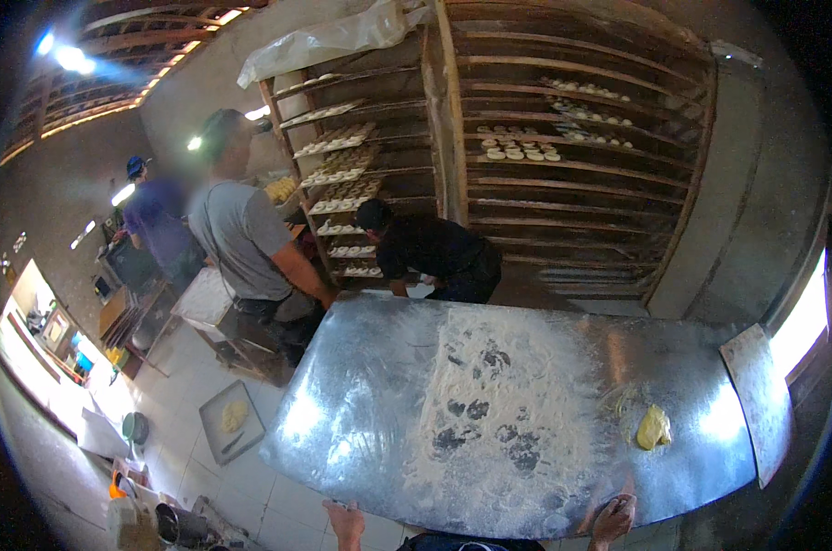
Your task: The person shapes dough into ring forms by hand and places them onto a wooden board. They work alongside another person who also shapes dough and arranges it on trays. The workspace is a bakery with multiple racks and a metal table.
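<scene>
A metal-topped table (361, 358) stands before me, its middle strewn with white flour (526, 386) that has dark bare patches in it. My left hand (345, 523) is at the near left edge of the table, its fingers closed on the rim. Further right, my right hand (615, 516) is curled at the near edge; its fingers appear to be wrapped round the rim, and part of them is hidden. A lump of yellow dough (654, 428) lies on the tabletop, beyond my right hand.
A person in black (444, 257) bends beyond the table, by wooden racks (563, 188) with trays of shaped dough (522, 149). Left of the table stand people in grey (241, 239) and purple (159, 216). A tray (216, 404) lies on the floor. A board (760, 395) stands at right.
</scene>
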### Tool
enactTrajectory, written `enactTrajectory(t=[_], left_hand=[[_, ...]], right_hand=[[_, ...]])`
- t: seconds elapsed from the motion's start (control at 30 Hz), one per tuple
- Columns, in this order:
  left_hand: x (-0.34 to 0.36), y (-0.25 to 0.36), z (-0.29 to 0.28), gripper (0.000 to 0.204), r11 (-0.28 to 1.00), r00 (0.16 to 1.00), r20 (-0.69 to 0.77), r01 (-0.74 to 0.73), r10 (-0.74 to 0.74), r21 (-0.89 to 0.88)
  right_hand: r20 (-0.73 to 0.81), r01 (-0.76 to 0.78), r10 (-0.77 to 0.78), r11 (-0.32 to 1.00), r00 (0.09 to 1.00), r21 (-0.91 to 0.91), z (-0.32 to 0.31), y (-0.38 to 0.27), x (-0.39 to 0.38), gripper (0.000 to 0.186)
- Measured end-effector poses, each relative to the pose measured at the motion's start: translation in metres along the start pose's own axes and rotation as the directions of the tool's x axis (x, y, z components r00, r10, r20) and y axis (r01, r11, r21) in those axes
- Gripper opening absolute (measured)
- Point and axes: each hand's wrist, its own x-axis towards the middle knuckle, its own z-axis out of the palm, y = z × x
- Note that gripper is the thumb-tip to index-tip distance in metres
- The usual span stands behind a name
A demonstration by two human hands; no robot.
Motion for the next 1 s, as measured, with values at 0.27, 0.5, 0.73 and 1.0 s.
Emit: enactTrajectory(t=[0.27, 0.5, 0.73, 1.0], left_hand=[[0.027, -0.033, 0.018, 0.097, 0.987, 0.993, -0.076, -0.082, 0.093, 0.140], [0.041, -0.049, 0.024, 0.099, 0.967, 0.985, -0.078, -0.131, 0.151, 0.218], [0.056, -0.074, 0.031, 0.103, 0.942, 0.976, -0.079, -0.172, 0.203, 0.287], [0.062, -0.080, 0.028, 0.109, 0.951, 0.992, 0.043, -0.122, 0.115, 0.284]], right_hand=[[0.067, -0.074, 0.076, 0.997, 0.995, -0.027, -0.006, -0.013, 0.002, 0.006], [0.043, -0.009, 0.010, 0.999, 0.999, -0.037, -0.009, -0.011, 0.003, 0.007], [0.024, 0.016, -0.015, 0.999, 1.000, -0.033, -0.011, -0.016, 0.004, 0.007], [0.015, -0.020, 0.021, 1.000, 1.000, -0.020, -0.015, -0.023, 0.006, 0.005]])
